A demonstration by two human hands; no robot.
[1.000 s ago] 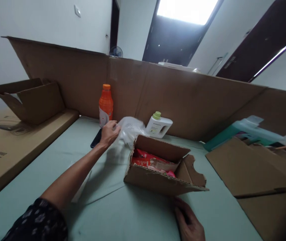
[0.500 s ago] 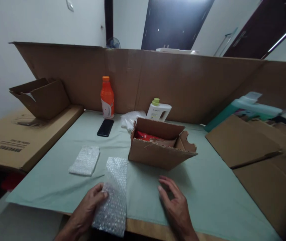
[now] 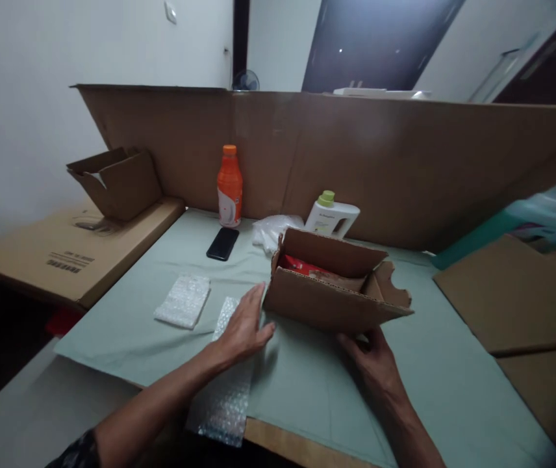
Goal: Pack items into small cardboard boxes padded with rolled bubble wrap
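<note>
My left hand [image 3: 245, 327] is open, its fingers stretched out flat beside the left end of an open cardboard box [image 3: 324, 305]. At the box's lower front right is my right hand [image 3: 378, 364], thumb apart from the fingers; the fingertips are partly hidden at the box's bottom edge. A red packet [image 3: 300, 265] lies inside the box with something brown next to it. Under my left forearm a strip of bubble wrap [image 3: 224, 403] lies on the cloth and hangs over the front edge. A folded bubble wrap piece [image 3: 184, 300] rests to the left.
Behind stand an orange bottle [image 3: 230, 188], a white jug with a green cap [image 3: 331, 218] and crumpled clear plastic [image 3: 273, 231]. A phone [image 3: 223, 244] lies nearby. Cardboard boxes [image 3: 122, 185] flank the left; cardboard flaps [image 3: 502, 292] and a teal container [image 3: 482, 227] flank the right.
My left hand has let go of the bubble wrap strip and moved up and right to the box. My right hand has moved forward to the box's lower edge. The view has turned left.
</note>
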